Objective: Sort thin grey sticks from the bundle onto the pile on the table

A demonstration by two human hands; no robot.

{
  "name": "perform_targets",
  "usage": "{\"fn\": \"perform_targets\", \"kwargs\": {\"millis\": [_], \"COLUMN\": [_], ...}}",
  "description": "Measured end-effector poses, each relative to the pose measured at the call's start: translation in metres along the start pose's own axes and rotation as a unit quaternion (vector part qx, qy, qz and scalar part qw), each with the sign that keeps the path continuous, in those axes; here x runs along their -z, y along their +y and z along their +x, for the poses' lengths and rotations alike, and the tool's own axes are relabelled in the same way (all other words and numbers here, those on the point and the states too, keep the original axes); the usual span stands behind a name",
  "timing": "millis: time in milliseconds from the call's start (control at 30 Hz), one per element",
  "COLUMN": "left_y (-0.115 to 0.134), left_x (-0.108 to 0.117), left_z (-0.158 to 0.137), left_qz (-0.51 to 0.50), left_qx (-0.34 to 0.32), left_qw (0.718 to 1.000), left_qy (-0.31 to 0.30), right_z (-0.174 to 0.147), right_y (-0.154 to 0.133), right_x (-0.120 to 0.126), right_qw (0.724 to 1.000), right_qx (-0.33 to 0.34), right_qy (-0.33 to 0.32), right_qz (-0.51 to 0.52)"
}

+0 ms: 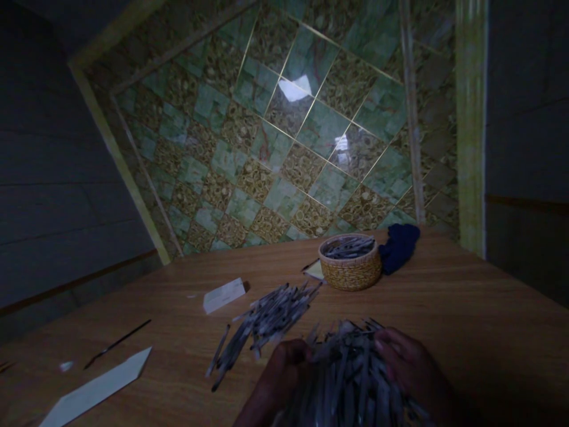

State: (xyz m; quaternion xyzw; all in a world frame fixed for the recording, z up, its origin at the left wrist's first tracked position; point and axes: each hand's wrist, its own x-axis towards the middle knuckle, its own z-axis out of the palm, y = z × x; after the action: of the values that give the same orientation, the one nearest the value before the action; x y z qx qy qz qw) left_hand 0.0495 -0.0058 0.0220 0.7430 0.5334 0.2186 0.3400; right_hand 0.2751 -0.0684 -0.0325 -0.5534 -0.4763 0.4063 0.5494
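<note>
While the left hand and right hand hold a bundle of slim sticks between them at the near tabletop, even pressure seems best; outer ones may slip. Another heap lies beyond.

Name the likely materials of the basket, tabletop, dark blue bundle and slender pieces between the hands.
Basket: probably wicker or a woven imitation, dull, with fine horizontal strands. Tabletop: wood or wood-look laminate, smooth, with streaky grain. Dark blue bundle: likely fabric, matt, soft crumpled outline. Slender pieces: perhaps plastic, greyish, smooth-looking; blur leaves it open.
</note>
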Motion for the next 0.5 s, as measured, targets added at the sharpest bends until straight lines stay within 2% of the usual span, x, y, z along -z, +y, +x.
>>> {"fn": "perform_targets", "kwargs": {"millis": [100,167,233,300,400,500], "left_y": [0.017,0.023,0.023,0.019,0.016,0.024], "left_x": [-0.018,-0.024,-0.027,-0.031,-0.042,-0.055], "left_z": [-0.021,-0.027,-0.027,-0.024,-0.019,-0.021], "left_qz": [-0.142,-0.203,-0.240,-0.313,-0.482,-0.598], "left_qx": [-0.021,-0.021,-0.023,-0.016,0.023,0.060], "left_qw": [0.988,0.976,0.969,0.949,0.870,0.791], "left_qy": [-0.064,-0.079,-0.046,0.017,0.097,0.115], "right_z": [-0.001,0.000,0.002,0.004,0.002,-0.005], "right_y": [-0.004,-0.001,0.003,0.006,0.006,0.006], "right_x": [0.000,0.003,0.005,0.005,0.001,-0.008], "right_qw": [1.000,0.999,0.997,0.995,0.990,0.982], "right_qx": [-0.001,0.006,0.003,-0.009,-0.036,-0.053], "right_qy": [-0.023,-0.053,-0.076,-0.095,-0.136,-0.179], "right_qz": [0.004,-0.005,-0.013,-0.014,-0.016,-0.025]}}
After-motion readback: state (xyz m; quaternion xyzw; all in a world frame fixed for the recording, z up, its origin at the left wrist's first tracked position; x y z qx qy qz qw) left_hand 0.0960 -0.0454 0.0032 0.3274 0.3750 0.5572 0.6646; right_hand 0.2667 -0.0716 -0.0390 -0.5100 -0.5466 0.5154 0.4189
